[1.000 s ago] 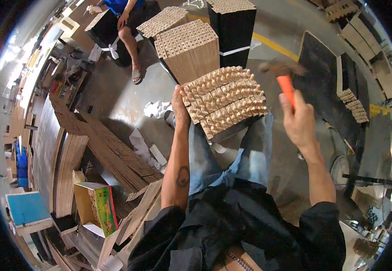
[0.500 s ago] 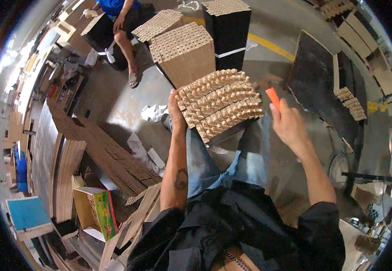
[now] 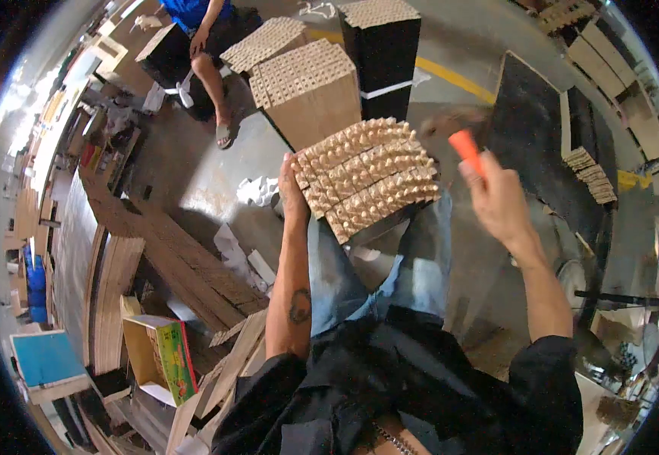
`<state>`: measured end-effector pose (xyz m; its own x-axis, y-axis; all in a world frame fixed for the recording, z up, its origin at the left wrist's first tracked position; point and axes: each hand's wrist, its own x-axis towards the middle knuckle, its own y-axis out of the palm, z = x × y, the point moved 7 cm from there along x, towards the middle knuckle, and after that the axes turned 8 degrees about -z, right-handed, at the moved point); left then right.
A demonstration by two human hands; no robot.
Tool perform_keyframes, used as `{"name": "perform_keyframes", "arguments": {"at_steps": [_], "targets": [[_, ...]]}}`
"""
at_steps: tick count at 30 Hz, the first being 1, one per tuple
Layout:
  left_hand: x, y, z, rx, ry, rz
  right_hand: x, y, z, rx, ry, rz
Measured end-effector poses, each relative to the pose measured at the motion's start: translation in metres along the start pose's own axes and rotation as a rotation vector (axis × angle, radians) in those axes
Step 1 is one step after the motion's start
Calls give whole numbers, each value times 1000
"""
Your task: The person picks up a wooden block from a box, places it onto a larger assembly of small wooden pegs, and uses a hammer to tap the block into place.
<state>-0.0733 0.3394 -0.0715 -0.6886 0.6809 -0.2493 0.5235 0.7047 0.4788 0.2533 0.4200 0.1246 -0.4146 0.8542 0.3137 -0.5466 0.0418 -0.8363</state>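
A block of tan cardboard honeycomb pieces (image 3: 367, 174) rests on my knees, its bumpy top facing up. My left hand (image 3: 293, 193) presses flat against the block's left side. My right hand (image 3: 496, 199) is closed around the orange handle (image 3: 466, 148) of a hammer, raised just right of the block. The hammer's head (image 3: 451, 121) is a brown blur above the block's right edge.
Taller honeycomb blocks (image 3: 310, 87) and a black-sided one (image 3: 382, 53) stand on the concrete floor ahead. A seated person in blue (image 3: 208, 38) is at the far left. Stacked cardboard strips (image 3: 185, 258) and a colourful box (image 3: 166, 356) lie left; dark boards (image 3: 534, 152) right.
My right hand swung the hammer down toward the block's right edge and has lifted it slightly again. My left hand stays against the block.
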Motion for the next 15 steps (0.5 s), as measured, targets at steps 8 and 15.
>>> {"name": "perform_keyframes", "arguments": {"at_steps": [8, 15], "targets": [[-13, 15, -12, -42, 18, 15, -40, 15, -12, -195, -95, -45], [-24, 18, -32, 192, 201, -93, -45, -33, -13, 177, 94, -387]]}}
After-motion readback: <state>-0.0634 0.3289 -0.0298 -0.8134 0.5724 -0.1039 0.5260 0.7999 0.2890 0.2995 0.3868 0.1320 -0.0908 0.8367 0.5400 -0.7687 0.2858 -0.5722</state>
